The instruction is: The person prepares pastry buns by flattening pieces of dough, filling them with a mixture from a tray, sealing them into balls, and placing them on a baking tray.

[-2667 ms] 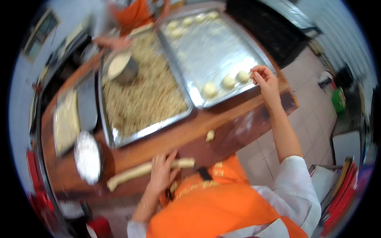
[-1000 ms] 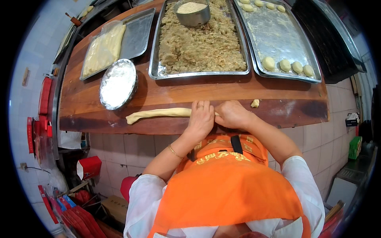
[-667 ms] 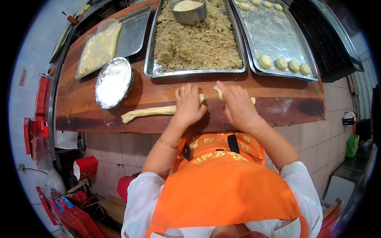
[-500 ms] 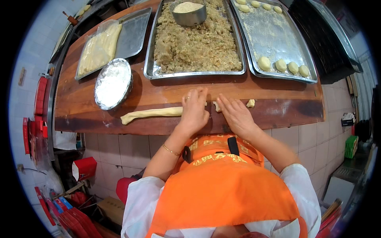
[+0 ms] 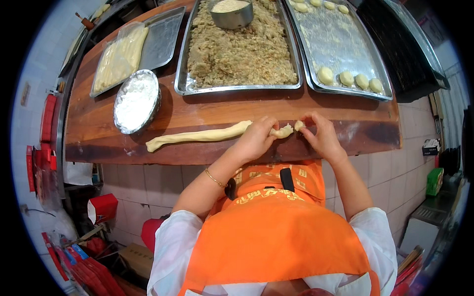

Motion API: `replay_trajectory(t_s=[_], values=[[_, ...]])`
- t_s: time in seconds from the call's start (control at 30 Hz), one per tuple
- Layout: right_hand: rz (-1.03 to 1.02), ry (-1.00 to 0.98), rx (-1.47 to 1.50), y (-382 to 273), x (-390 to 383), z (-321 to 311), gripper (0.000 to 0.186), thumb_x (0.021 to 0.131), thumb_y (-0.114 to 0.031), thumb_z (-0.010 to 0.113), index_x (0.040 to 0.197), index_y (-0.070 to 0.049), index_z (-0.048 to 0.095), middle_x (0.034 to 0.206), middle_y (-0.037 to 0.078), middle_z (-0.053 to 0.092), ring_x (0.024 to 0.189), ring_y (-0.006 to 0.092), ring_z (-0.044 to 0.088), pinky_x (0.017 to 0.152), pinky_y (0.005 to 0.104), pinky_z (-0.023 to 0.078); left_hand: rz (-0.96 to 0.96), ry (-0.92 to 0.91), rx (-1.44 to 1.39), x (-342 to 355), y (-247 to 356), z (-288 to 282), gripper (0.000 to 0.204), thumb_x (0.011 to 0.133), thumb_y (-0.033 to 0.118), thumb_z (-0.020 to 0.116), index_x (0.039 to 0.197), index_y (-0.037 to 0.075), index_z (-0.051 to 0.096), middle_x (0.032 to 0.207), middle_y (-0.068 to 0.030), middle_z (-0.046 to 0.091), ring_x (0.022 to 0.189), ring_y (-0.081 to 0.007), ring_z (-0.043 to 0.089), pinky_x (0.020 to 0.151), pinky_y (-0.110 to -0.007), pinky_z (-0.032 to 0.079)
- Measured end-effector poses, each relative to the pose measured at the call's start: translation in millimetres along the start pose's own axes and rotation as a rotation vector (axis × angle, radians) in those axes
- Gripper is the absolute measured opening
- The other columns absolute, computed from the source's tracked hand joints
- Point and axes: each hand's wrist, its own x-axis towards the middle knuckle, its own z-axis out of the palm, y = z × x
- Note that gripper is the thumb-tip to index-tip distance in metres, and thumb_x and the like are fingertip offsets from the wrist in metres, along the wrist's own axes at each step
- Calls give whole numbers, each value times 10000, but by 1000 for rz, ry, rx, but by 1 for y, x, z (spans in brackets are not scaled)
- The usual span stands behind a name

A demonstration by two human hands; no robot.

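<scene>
A long pale dough rope (image 5: 197,135) lies along the near part of the wooden table. My left hand (image 5: 260,137) is closed around it near its right end, and a ragged stub sticks out past the fingers. Just right of that torn end, my right hand (image 5: 324,138) pinches a small dough piece (image 5: 298,126) between thumb and fingers. A narrow gap shows between the piece and the stub. To the left of the rope's far side stands a metal bowl of white flour (image 5: 138,101).
A large tray (image 5: 239,90) of crumbly filling, with a round metal container (image 5: 232,17) on it, sits behind my hands. Right of it, a tray (image 5: 340,54) carries several dough balls. At left, a tray (image 5: 165,37) holds dough strips under plastic. The table's near edge (image 5: 197,162) borders my apron.
My hands have gone from lying nearly flat over the dough to gripping it. The left now holds the rope's end; the right has moved right and pinches a small piece.
</scene>
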Motion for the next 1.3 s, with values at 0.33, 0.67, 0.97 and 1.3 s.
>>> replay_trajectory(t_s=[0.33, 0.67, 0.97, 1.3], values=[[-259, -227, -27, -7, 19, 41, 190, 826, -56, 708, 1012, -51, 669, 1013, 139, 613, 1022, 350, 598, 844, 434, 508, 119, 303, 259, -26, -23, -23, 438, 782, -44, 655, 1210, 32, 607, 1167, -196, 637, 1099, -405, 586, 948, -464, 473], [-465, -255, -120, -55, 64, 82, 355, 825, -207, 757, 1122, -49, 645, 1008, 169, 647, 975, 403, 601, 870, 472, 502, -55, 252, 313, -65, -45, -37, 407, 808, 45, 739, 1187, 37, 592, 1088, -151, 608, 1088, -366, 557, 1029, -469, 348], [-120, -448, 12, -66, 72, 99, 254, 900, -158, 672, 1085, 9, 624, 1020, 273, 654, 993, 469, 612, 824, 509, 499, -1, 400, 436, -52, -35, -19, 272, 819, 22, 663, 1078, 7, 580, 938, -155, 598, 958, -353, 589, 983, -499, 359], [-121, -327, -54, -38, 60, 110, 184, 900, -136, 626, 1005, 4, 686, 920, 182, 718, 771, 349, 679, 722, 425, 539, -95, 412, 708, -41, -47, 11, 119, 820, 30, 599, 935, 30, 571, 976, -167, 566, 1012, -333, 547, 974, -481, 351]])
